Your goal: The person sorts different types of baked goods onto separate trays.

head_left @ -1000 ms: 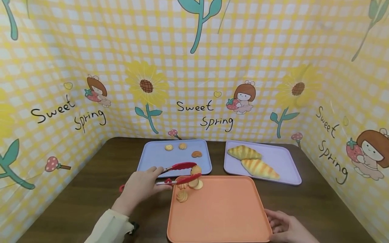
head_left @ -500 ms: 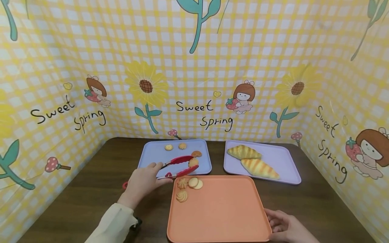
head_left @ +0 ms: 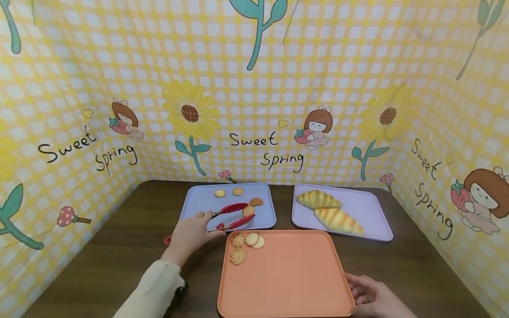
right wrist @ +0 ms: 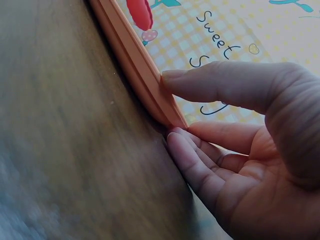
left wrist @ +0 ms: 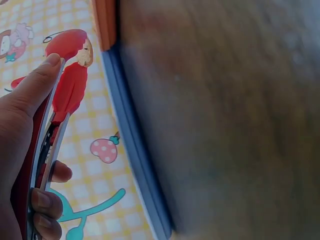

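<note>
My left hand (head_left: 190,236) grips red-tipped tongs (head_left: 234,215), whose tips hold a round cookie (head_left: 248,211) at the near right part of the blue tray (head_left: 199,207). In the left wrist view the cookie (left wrist: 86,53) shows between the red tips, thumb on one arm of the tongs and fingers round the other. Whether it touches the tray, I cannot tell. My right hand (head_left: 377,297) pinches the right rim of the orange tray (head_left: 286,274), with the thumb on the rim in the right wrist view. Several cookies (head_left: 237,256) lie at that tray's far left corner.
On the blue tray are two small cookies (head_left: 220,193) at the back and a brown pretzel-like cookie (head_left: 256,202) at the right. A purple tray (head_left: 375,216) at the back right bears two croissants (head_left: 339,220). Checked cloth (head_left: 246,101) walls surround the dark wooden table (head_left: 119,247).
My left hand has carried the tongs and cookie back and slightly left, from above the orange tray's far edge to the blue tray. The right hand stays at the orange rim.
</note>
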The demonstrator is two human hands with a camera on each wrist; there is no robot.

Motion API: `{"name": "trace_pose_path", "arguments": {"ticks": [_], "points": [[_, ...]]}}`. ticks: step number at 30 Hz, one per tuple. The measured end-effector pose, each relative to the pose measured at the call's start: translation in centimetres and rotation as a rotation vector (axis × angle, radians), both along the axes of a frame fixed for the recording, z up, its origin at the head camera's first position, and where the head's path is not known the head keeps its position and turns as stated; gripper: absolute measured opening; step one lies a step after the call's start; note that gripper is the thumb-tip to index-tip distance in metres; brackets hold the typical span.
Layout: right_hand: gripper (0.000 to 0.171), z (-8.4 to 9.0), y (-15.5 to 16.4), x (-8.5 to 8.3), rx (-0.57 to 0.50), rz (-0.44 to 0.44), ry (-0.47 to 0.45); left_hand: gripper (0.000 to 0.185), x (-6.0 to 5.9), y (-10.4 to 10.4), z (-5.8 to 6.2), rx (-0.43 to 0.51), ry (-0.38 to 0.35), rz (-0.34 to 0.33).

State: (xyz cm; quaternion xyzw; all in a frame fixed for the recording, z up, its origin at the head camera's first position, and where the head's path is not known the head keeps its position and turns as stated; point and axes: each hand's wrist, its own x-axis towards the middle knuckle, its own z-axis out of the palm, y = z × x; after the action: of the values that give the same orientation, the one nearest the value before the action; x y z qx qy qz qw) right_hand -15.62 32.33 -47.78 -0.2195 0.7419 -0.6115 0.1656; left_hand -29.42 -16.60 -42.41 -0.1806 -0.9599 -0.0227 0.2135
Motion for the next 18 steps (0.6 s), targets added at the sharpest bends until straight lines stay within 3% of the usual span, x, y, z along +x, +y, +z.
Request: {"name": "trace_pose_path", "arguments": {"ticks": [7, 13, 18], "points": [[0.069, 0.0, 0.1, -0.1, -0.042, 0.026, 0.046, 0.073, -1.0, 0.0, -0.3, 0.019, -0.056, 0.042], [0.067, 0.0, 0.1, 0.0, -0.043, 0.026, 0.022, 0.073, -1.8, 0.1, -0.6, 0.023, -0.075, 0.061], [0.069, 0.0, 0.0, 0.1, -0.046, 0.023, -0.007, 0.072, -2.3, 0.5, -0.4, 0.011, -0.134, 0.084]]}}
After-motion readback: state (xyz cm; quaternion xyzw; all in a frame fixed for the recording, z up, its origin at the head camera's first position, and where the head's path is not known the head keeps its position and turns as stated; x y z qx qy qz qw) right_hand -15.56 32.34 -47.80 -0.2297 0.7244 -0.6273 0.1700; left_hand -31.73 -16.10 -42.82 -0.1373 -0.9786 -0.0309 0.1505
